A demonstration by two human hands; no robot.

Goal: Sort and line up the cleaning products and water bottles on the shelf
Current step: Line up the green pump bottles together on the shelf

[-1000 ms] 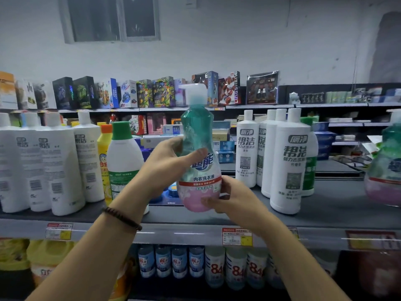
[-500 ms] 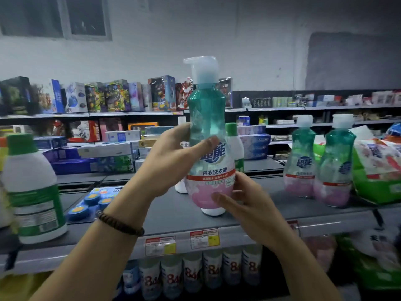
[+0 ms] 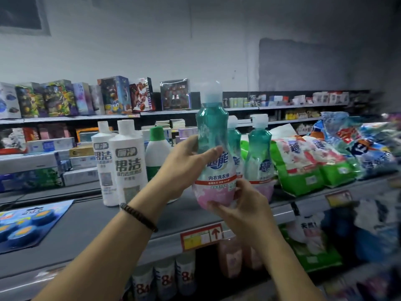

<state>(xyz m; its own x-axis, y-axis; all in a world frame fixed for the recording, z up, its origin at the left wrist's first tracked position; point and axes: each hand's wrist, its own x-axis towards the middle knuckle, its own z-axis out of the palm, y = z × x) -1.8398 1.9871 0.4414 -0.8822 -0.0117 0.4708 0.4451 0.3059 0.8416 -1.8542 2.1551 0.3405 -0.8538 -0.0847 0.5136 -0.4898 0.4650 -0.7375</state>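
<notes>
I hold a teal-and-pink pump bottle [image 3: 213, 153] of laundry liquid upright above the grey shelf [image 3: 91, 222]. My left hand [image 3: 184, 168] grips its middle, thumb across the label. My right hand [image 3: 243, 205] holds its pink base from below. Right behind it stand two matching pump bottles [image 3: 259, 153] on the shelf. To the left stand two white cleaner bottles [image 3: 128, 161] and a white bottle with a green cap [image 3: 156, 148].
Green and blue detergent bags [image 3: 303, 166] lie at the shelf's right end. A blue blister card of round blocks [image 3: 28, 222] lies at the left. Bottles marked 84 [image 3: 165, 279] fill the shelf below. Toy boxes [image 3: 65, 98] line the far shelves.
The view has swung right along the shelf. The held bottle now sits close in front of the two matching pump bottles, which were further to the right before.
</notes>
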